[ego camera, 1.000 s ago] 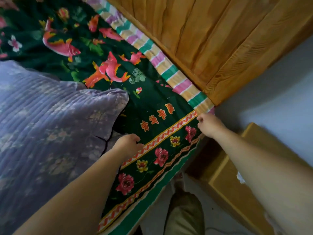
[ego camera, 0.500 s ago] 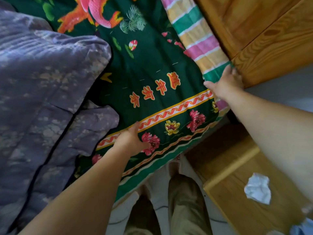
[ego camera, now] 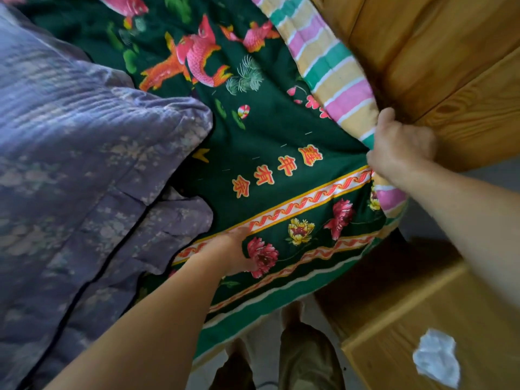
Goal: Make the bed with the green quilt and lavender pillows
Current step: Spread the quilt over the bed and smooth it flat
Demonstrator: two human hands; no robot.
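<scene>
Head view, looking down on a bed corner; right hand (ego camera: 399, 147) is clenched on the corner of the green quilt (ego camera: 275, 136), fingers curled over the edge where the striped pink, yellow and teal underside (ego camera: 334, 77) turns up; fingertips hidden behind the fabric. Directly beyond that grip stands the wooden headboard (ego camera: 422, 52); whether the knuckles touch the wood cannot be told. Left hand (ego camera: 233, 251) lies on the quilt's flowered border, down and to the left of the right-hand grip; palm down, thumb by a red flower; motion blur smears the fingers, so it is unclear whether they pinch the cloth or merely press it; no firm call on that grip. Quilt spreads between the two hands, with red characters and a wavy orange band in that span; fish print farther up, cut off by the top edge. Just left of the left hand lie two lavender pillows (ego camera: 92, 153), stacked and overlapping, the lower one (ego camera: 174, 223) peeking out near the wrist; both run off the left edge. Below the right forearm sits a wooden nightstand (ego camera: 422, 305), partly cut off, with a crumpled white tissue (ego camera: 436, 358) on it; person's legs (ego camera: 306, 358) show at the bottom edge.
</scene>
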